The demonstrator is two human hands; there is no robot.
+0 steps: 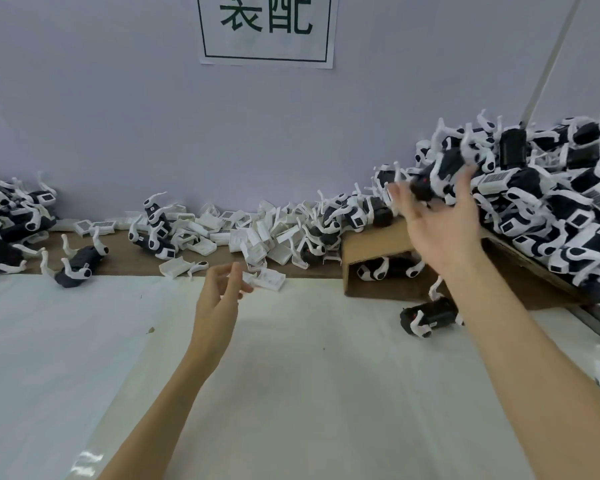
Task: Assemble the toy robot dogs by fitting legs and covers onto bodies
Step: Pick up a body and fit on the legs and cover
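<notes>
Nearest, the left hand (219,299) hovers over the white sheet (291,393), fingers loosely curled and holding nothing, just short of a loose cover (269,279) at the sheet's far edge; to the right a lone dog (426,317) lies on the sheet beside the cardboard box (374,251); farther on, the right hand (437,220) is raised with fingers spread at a blurred dog body (437,178), and whether it grips it I cannot tell; behind lie the cover heap (250,226) along the wall, the big pile (551,202) at right and a smaller pile (7,223) at left. The parts look light, hard and smooth, probably slick; the thin white legs seem the weak spot, so take a body round its dark middle, and a cover by its long edges.
</notes>
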